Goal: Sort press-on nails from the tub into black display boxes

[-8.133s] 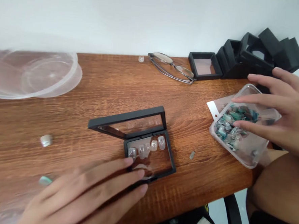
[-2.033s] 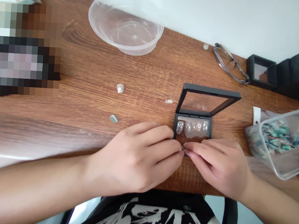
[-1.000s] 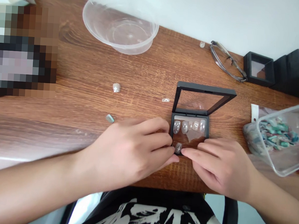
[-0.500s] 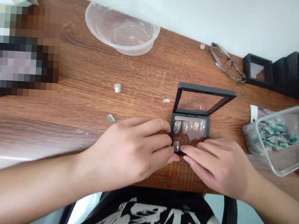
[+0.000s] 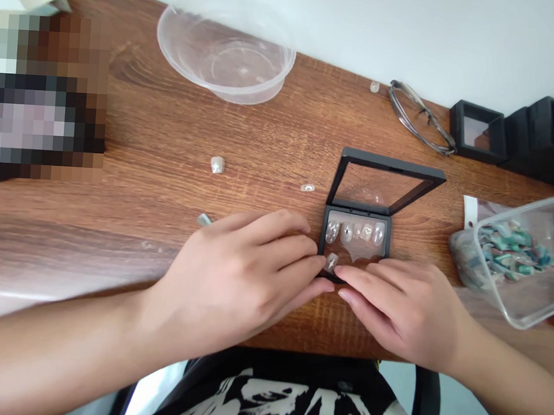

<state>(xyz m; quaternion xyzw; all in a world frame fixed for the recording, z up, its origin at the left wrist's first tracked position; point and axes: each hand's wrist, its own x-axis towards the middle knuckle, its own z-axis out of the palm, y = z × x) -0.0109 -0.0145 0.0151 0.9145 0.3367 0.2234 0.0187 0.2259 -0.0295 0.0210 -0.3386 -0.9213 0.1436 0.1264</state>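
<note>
A small black hinged display case (image 5: 321, 245) lies on the table with its clear-windowed lid standing up. Inside, several press-on nails (image 5: 347, 232) form a row along the back. One more press-on nail (image 5: 332, 262), with a white star, sits slightly tilted at the front left. My left hand (image 5: 249, 275) is closed round the case's front left corner, a fingertip at that nail's left side. From the front, my right hand (image 5: 407, 303) grips the edge with fingers together. Its index fingertip touches the same nail, while the thumb stays outside the case.
Loose press-on nails lie behind and left: a white one (image 5: 217, 165), a narrow one (image 5: 307, 188) and a greenish one (image 5: 204, 220). A clear bowl (image 5: 260, 94), glasses (image 5: 420, 119) and black cases (image 5: 479, 129) stand farther back. At right is a clear tub (image 5: 492, 289) with colourful nails.
The case has shifted slightly back and right, its lid with it. The star nail has turned to a tilt. My left hand has moved a little, partly covering the greenish nail.
</note>
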